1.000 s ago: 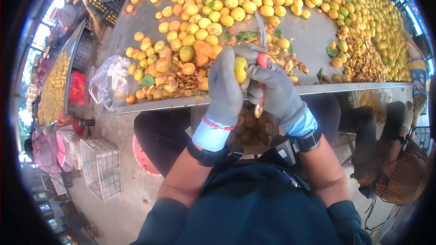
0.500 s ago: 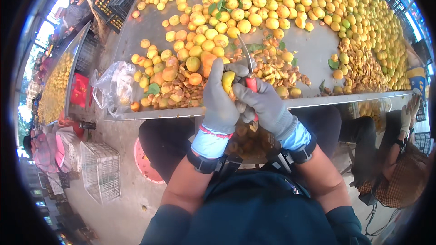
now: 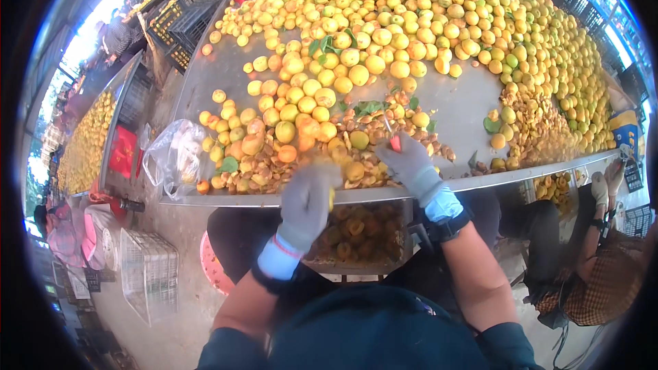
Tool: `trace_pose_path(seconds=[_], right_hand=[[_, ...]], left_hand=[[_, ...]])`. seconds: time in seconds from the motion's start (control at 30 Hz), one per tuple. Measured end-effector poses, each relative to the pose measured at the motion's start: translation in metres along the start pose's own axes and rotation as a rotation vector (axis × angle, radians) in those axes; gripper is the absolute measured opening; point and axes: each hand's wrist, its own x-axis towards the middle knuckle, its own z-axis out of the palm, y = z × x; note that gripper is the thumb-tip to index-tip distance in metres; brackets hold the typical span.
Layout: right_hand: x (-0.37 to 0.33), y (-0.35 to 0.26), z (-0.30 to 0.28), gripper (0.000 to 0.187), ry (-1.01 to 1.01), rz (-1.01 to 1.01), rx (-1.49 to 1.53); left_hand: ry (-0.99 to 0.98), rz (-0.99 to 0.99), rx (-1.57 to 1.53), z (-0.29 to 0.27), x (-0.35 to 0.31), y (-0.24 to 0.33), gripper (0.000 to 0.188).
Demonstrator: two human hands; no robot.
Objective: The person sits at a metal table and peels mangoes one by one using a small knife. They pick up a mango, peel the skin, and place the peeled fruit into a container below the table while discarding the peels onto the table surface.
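Along the near edge of a grey metal desk, both hands are held well apart. By the right hand, gloved in grey, a knife with a red handle is gripped in closed fingers; its thin blade is blurred and pointed toward the far edge. The left hand, also gloved in grey, is held at the near edge, left of the middle, with its fingers curled. A small yellow piece of fruit is seen at those fingers, but through the blur it cannot be told whether it is clamped.

Round yellow-orange fruits are heaped toward the far and right edges, and more are spread toward the near left corner. Flat tan-brown cut pieces are strewn by the near edge on the left, and another heap of them is piled toward the near right corner. By the near left corner a crumpled clear plastic bag is laid. Below the near edge, a crate of darker fruit is set between the legs. Green leaves are scattered among the fruits.
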Motion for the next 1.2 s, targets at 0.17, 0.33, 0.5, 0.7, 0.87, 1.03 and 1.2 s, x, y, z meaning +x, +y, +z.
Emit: trace_pose_path(seconds=[0.17,0.33,0.5,0.7,0.87,1.03,1.2], right_hand=[[-0.009,0.009,-0.035,0.018,0.03,0.301,0.424],[-0.006,0.009,-0.036,0.029,0.134,0.259,0.539],[-0.009,-0.005,-0.044,0.035,0.087,0.316,0.573],[-0.007,-0.004,-0.043,0.038,0.003,0.265,0.553],[-0.018,-0.006,-0.041,0.036,-0.008,0.065,0.562],[-0.065,-0.046,-0.03,0.05,-0.237,-0.124,0.517],[-0.116,-0.071,-0.005,0.042,-0.385,-0.037,0.557]], left_hand=[[-0.033,0.201,0.33,-0.01,0.013,0.014,0.032],[-0.081,0.041,0.179,0.045,0.154,-0.024,0.037],[-0.147,0.053,0.988,0.111,0.241,-0.096,0.043],[-0.311,0.071,0.933,0.101,0.24,-0.097,0.044],[-0.233,-0.296,-0.427,0.051,0.16,-0.031,0.049],[-0.214,-0.208,-0.843,0.025,0.07,0.026,0.074],[-0.163,-0.276,-1.415,0.018,0.02,0.071,0.065]])
